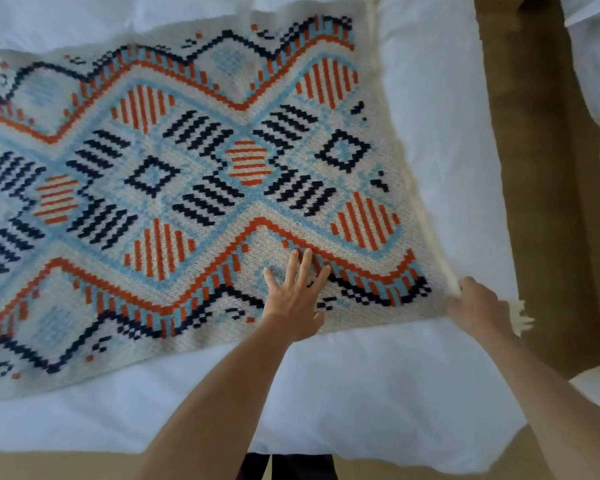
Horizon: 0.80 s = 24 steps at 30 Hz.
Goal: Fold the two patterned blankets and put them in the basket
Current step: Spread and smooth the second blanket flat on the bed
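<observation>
The left hand (293, 299) lies open, fingers spread flat on the patterned blanket (187, 188) near its front edge, while the right hand (477, 306) is closed on the blanket's fringed near-right corner. The cream blanket, knitted with orange, navy and light-blue zigzags and striped diamonds, is spread flat on a white bed (378, 393). To the right of the bed a strip of brown floor (548, 202) lies open.

The patterned blanket (187, 188) lies spread flat on the bed (430, 150), with the left hand (293, 299) resting on its near edge and the right hand (478, 306) at its near right corner.
</observation>
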Motion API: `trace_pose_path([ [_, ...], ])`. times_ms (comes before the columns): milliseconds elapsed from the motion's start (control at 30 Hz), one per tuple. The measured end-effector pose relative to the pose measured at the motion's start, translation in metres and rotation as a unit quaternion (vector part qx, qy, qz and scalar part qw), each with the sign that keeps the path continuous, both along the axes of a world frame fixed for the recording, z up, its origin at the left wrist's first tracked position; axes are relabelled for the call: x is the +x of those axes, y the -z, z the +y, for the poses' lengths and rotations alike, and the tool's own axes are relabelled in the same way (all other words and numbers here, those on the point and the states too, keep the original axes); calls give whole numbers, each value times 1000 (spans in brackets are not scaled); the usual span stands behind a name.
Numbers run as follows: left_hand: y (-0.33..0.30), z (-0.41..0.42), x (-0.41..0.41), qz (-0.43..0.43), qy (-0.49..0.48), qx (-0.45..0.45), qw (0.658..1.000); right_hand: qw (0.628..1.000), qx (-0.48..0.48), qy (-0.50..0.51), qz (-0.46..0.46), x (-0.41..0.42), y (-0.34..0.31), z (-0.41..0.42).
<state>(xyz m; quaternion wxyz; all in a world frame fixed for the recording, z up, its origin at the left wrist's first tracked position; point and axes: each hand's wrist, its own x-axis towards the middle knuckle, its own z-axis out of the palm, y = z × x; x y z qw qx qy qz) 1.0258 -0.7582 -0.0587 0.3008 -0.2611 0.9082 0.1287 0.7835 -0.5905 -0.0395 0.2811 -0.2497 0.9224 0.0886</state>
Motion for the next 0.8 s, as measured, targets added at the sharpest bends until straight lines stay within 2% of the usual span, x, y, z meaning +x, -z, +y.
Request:
trace_pose_path([
  [200, -9, -11, 35, -17, -55, 11, 998, 997, -76, -23, -3, 23, -16, -12],
  [400, -51, -35, 40, -6, -78, 23, 997, 989, -131, -65, -16, 74, -52, -55],
  [600, -85, -72, 72, 10, -47, 28, 998, 981, -168, -93, -28, 178, -84, -124],
  [800, -106, -122, 165, 21, -47, 42, 998, 977, -185, -94, -39, 306, -105, -191],
])
